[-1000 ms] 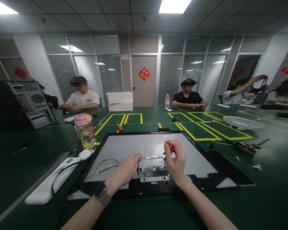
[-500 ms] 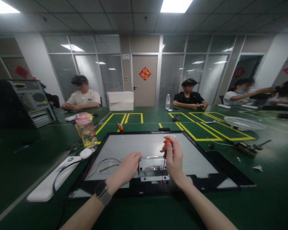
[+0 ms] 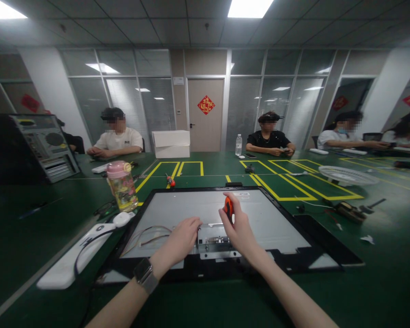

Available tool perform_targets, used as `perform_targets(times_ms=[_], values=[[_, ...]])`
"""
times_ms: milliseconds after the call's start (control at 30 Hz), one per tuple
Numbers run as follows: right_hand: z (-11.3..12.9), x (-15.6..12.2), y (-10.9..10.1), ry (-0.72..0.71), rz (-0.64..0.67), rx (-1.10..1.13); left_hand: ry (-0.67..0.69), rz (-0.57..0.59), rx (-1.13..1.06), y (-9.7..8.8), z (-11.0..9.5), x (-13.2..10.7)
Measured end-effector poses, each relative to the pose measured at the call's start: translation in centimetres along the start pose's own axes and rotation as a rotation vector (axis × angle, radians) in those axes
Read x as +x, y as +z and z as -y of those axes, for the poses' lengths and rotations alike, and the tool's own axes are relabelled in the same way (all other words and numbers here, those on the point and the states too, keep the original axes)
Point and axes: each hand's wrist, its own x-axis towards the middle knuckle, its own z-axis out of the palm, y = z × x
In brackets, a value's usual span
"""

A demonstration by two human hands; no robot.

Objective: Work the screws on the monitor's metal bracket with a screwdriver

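A flat display panel (image 3: pixel 187 205) with a grey back and black frame lies before me on the green table. On its near middle sits a metal bracket (image 3: pixel 222 254) with a small hinge-like mechanism. My left hand (image 3: pixel 182 234) grips the bracket's left side, fingers together and fingertips partly hidden. In my right hand (image 3: pixel 242 233) is an orange-and-black screwdriver (image 3: pixel 228 206), held nearly upright above the bracket's right part. My hand hides its shaft and tip, so contact with a screw cannot be seen. Thin wires (image 3: pixel 153 237) lie on the panel left of the bracket.
To the left are a white power strip (image 3: pixel 77 255) with a black cable, a pink-lidded bottle (image 3: pixel 122 187) and an open computer case (image 3: pixel 37 146). A dark flat slab (image 3: pixel 328 239) lies right of the panel. Several people sit across the table, near a white box (image 3: pixel 171 144).
My right hand has shifted left with the screwdriver, whose shaft is now hidden. My left hand stays at the bracket. At far right, a person's outstretched arm has come down.
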Motion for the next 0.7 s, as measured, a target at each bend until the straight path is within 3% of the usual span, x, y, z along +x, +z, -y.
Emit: perform_targets(times_ms=[233,433,700], values=[[-0.16,-0.43,-0.33,-0.023,0.049,0.022,0.002,-0.004,-0.002,0.18,0.16,0.0],[-0.39,-0.5,-0.36,0.013,-0.002,0.043,-0.005,0.003,-0.008,-0.13,-0.13,0.02],[-0.14,0.24,-0.35,-0.077,-0.035,-0.044,-0.012,0.001,-0.012,-0.22,-0.22,-0.04]])
